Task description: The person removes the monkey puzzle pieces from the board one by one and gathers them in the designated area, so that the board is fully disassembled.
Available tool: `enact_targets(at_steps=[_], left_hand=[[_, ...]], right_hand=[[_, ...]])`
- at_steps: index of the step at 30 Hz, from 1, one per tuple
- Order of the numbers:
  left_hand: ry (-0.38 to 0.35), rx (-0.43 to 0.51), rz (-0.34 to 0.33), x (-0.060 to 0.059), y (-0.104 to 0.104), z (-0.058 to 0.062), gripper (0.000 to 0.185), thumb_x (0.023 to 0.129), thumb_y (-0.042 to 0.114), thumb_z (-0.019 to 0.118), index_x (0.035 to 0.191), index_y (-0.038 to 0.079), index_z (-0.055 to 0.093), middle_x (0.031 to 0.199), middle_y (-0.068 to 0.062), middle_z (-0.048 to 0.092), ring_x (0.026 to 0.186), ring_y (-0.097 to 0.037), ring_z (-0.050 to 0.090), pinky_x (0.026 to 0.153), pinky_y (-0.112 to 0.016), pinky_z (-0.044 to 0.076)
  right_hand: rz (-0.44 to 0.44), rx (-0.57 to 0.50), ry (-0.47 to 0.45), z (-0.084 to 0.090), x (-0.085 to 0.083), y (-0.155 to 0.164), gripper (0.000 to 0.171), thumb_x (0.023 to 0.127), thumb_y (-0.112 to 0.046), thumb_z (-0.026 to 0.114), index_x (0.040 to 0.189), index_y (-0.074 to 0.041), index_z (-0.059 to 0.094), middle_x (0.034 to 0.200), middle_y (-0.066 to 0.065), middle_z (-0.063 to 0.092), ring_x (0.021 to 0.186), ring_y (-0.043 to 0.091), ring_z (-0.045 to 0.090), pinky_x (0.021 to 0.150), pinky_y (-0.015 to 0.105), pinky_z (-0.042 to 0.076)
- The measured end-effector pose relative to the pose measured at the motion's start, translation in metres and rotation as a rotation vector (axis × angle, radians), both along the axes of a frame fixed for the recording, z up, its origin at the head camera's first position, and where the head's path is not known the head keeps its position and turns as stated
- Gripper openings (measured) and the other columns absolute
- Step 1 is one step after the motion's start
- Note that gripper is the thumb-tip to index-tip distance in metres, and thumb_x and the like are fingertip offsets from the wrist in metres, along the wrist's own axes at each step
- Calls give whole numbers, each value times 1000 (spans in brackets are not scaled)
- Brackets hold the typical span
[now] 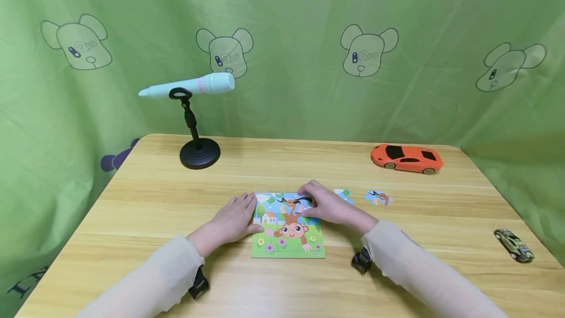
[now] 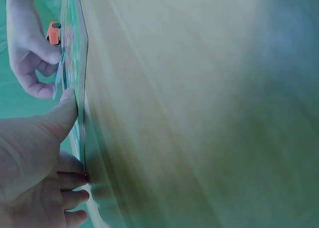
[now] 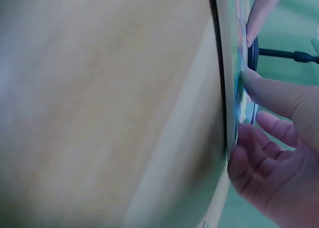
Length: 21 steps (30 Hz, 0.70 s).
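Wooden desk, light grain, is carrying everything. Nearest me, two beige sleeves are reaching in from the front edge.

Left hand is lying flat, fingers straight, pressing along the left edge of the puzzle board; the thumb is resting on its lower-left corner. Not gripping anything, just bracing. Left wrist view agrees: thumb tip on the board edge, fingers on the wood.

Right hand is sitting on the board's upper right, fingers curled, pinching a puzzle piece at the top edge. The right wrist view is showing that piece tilted, not yet seated flat.

Board is sitting centre-front on the desk, monkey picture mostly assembled. Two loose pieces are lying just right of it, apart from the hand.

Farther right, a small green toy car is parked near the desk edge. Farther back, an orange toy car; back left, a pale toy microphone on a black stand.

Risks, as I judge them: the piece is going in at an angle, so forcing it could pop neighbouring pieces or slide the board if the left hand eases off. A sleeve sweep could knock the loose pieces away.

Writing: none I can read on the board or cars. Bear prints on the green backdrop are carrying small marks, too small to make out.
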State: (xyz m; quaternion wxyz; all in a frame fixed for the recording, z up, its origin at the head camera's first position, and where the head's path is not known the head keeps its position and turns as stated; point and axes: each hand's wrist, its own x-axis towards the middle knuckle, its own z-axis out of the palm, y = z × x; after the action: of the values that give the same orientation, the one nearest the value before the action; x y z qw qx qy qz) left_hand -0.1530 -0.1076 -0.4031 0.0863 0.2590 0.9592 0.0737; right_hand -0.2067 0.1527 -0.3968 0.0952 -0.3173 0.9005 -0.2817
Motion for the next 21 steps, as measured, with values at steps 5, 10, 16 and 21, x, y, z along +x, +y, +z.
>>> enact_targets(at_steps=[5,10,16,21], left_hand=[[-4,6,4,-1,-1,-1,77,89,48,52,137,-9,34,144,-22,28,132,-36,25,107,-46,22],[1,5,2,-1,-1,-2,77,89,48,52,137,-9,34,144,-22,28,132,-35,25,107,-46,22],[1,5,4,-2,-1,-2,78,89,49,52,138,-9,33,144,-22,27,132,-35,24,107,-46,22],[-2,2,5,-2,-1,-2,78,89,49,52,138,-8,33,145,-22,27,133,-35,24,107,-45,21]], right_hand=[[-49,-126,-72,7,-3,4,20,85,-2,64,105,0,60,88,4,54,66,15,45,56,26,41],[-99,-207,-223,11,-7,7,9,90,-2,55,96,1,62,75,7,55,62,18,50,54,28,46],[-145,-253,-293,11,-6,15,8,91,-4,55,93,1,60,77,12,57,67,24,55,61,35,52],[-224,-302,-310,25,-3,31,15,91,-8,57,99,4,60,82,15,59,74,30,56,62,32,52]])
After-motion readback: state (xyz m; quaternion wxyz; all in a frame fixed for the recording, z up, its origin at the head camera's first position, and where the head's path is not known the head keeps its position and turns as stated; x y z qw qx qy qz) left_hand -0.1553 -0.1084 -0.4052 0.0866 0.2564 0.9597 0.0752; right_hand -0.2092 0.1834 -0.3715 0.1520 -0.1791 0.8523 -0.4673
